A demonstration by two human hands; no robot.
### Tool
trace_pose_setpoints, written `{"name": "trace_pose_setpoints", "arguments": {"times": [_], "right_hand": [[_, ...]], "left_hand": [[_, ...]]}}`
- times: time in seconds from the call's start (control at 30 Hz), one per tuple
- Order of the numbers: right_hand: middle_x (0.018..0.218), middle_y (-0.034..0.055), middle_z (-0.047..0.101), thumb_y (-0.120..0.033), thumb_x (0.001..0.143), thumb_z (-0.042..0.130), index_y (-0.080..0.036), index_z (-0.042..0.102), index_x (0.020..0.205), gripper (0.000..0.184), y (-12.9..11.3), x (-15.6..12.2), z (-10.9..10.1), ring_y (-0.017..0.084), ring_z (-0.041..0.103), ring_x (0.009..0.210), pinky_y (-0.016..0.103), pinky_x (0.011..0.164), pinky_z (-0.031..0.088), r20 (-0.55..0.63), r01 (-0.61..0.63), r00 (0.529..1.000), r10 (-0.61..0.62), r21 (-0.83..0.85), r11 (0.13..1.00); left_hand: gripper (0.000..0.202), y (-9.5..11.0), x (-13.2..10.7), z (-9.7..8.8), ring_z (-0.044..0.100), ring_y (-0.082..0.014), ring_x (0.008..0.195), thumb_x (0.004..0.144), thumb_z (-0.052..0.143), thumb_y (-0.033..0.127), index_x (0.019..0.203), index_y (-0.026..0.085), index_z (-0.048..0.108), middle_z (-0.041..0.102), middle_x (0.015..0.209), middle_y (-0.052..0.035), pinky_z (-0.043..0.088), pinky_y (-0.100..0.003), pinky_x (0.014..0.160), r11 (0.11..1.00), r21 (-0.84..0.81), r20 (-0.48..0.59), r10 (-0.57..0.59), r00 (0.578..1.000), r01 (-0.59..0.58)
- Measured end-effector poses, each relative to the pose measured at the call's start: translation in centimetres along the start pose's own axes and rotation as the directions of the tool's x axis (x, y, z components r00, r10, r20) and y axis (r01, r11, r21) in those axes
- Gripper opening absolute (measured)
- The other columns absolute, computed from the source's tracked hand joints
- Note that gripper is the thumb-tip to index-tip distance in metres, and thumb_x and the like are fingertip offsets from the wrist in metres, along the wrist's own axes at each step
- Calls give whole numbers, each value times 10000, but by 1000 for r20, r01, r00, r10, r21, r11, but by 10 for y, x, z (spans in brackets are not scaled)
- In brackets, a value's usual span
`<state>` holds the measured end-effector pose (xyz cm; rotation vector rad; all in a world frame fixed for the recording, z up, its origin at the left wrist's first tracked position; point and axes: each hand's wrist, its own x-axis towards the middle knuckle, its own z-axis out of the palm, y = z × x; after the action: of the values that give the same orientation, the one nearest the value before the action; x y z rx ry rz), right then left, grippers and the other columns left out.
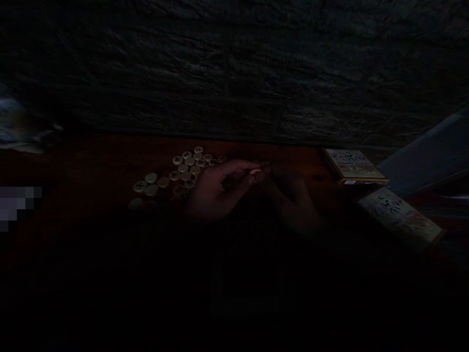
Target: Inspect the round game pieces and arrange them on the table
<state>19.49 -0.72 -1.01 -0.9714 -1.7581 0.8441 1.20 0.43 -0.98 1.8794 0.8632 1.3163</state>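
The scene is very dark. My left hand [216, 188] is curled, its thumb and fingers pinching a pale round game piece [255, 172]. My right hand [293, 200] lies beside it in deep shadow, its fingertips meeting the left hand's at that piece; I cannot see whether they grip it. A cluster of several pale round game pieces [186, 168] with dark markings lies on the reddish-brown table [91, 166] just left of and behind my left hand.
A rough dark stone wall [234, 68] rises behind the table. Two parts of a yellowish printed box lie at the right, one farther back [351, 165], one nearer [399, 215]. A pale blurred object [22, 129] sits at the far left.
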Motion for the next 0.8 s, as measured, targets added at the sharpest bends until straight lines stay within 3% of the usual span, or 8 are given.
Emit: {"name": "trace_pose_setpoints", "arguments": {"times": [0.13,0.4,0.63,0.8], "right_hand": [[920,18,644,-369,1043,537,-211,639,919,225,-1,-2,-1,162,621,847,301,770,481,23,-4,1000,5,-50,999],[924,32,649,-404,1042,504,-219,651,959,250,1,-4,-3,183,625,847,329,810,511,43,-33,998,36,-59,998],[910,10,650,-339,1049,506,-221,650,971,202,6,-4,-3,161,619,805,303,754,496,61,-21,998,21,-13,1000],[942,18,678,-360,1048,516,-215,667,1006,214,6,-4,-3,166,636,825,301,737,491,50,-34,998,33,11,999]], "left_hand": [[157,3,0,0,775,-170,935,954,692,247,1080,179,757,821,1066,-54,598,-254,821,1000,-20,-6,-15,1000,15],[126,3,1,1,765,-157,831,938,698,259,1022,176,742,816,922,-38,586,-248,747,999,-17,-9,-50,999,50],[141,2,0,-1,726,-135,729,946,685,259,1053,175,722,782,812,-8,552,-229,675,998,51,15,-30,999,29],[176,1,-1,0,726,-150,736,930,703,271,1081,182,720,785,833,-22,558,-249,677,998,48,17,-39,999,38]]}}
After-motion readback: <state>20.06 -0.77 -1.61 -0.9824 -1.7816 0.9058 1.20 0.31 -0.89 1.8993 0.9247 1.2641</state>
